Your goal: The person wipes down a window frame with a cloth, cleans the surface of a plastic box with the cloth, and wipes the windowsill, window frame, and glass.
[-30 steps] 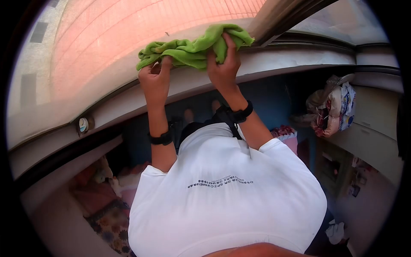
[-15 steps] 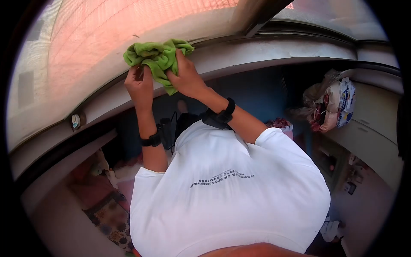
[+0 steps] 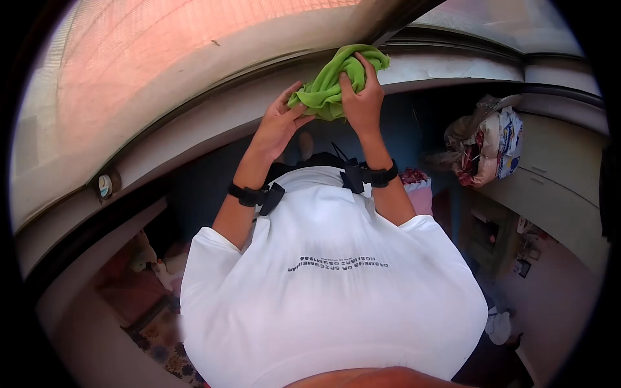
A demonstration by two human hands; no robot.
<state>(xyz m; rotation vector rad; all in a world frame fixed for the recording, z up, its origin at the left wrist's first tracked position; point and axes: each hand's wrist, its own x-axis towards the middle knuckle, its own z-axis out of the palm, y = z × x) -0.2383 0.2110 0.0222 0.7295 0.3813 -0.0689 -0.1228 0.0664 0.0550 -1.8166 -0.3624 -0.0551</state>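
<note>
A bunched green cloth (image 3: 328, 84) is held between my two hands, in front of the window frame and over the ledge. My left hand (image 3: 277, 128) grips its lower left end, with the thumb and fingers closed around the edge. Higher up and to the right, my right hand (image 3: 363, 103) pinches the folded cloth, its thumb and fingers pressed into the fabric. Behind the cloth run the dark window track and the pale sill (image 3: 239, 123). Black straps with small dark boxes sit on both forearms.
A window pane (image 3: 162, 71) with a reddish mesh beyond it fills the upper left. A round latch (image 3: 105, 185) is fixed on the frame. On the right, a stuffed plastic bag (image 3: 488, 142) rests on a pale cabinet (image 3: 550, 187). A patterned mat (image 3: 158, 336) lies lower left.
Both hands have moved right along the window with the green cloth, toward the upright frame bar. The cloth is more gathered, and my right hand has turned more upright on it.
</note>
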